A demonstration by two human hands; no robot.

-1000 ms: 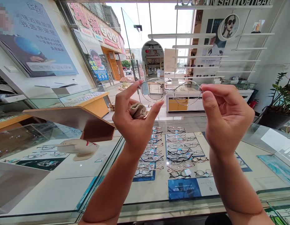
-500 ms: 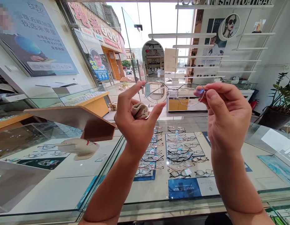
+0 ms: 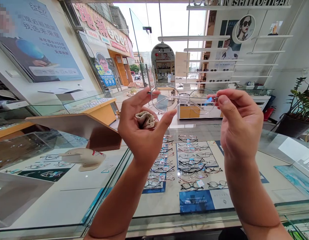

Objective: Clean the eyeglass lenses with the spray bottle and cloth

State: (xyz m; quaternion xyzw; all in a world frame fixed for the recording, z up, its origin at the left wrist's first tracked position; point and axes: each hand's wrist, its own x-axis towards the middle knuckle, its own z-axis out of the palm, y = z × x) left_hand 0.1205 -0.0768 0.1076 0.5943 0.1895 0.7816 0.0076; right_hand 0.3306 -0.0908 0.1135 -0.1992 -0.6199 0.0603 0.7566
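Note:
Thin-rimmed round eyeglasses (image 3: pixel 184 95) are held up in front of me, above the display counter. My right hand (image 3: pixel 240 128) pinches their right end between thumb and fingertips. At the left end, fingertips of my left hand (image 3: pixel 144 136) touch the frame's outer edge, while its thumb stands apart below the left lens. A crumpled beige cloth (image 3: pixel 146 120) is tucked in the left palm. The thin temples show through and behind the lenses. Below, rows of eyeglasses (image 3: pixel 191 161) lie inside the glass counter (image 3: pixel 169 203).
A brown wooden board (image 3: pixel 69 121) and a beige animal-shaped object (image 3: pixel 85 158) are at left on the counter. Beyond stand an arched mirror (image 3: pixel 164 63), hanging white shelves (image 3: pixel 194 38) and a potted plant (image 3: pixel 298 106) at right.
My left hand has shifted slightly left, with its fingers turned more inward at the frame. The eyeglasses have tilted a little, and my right hand has moved slightly left.

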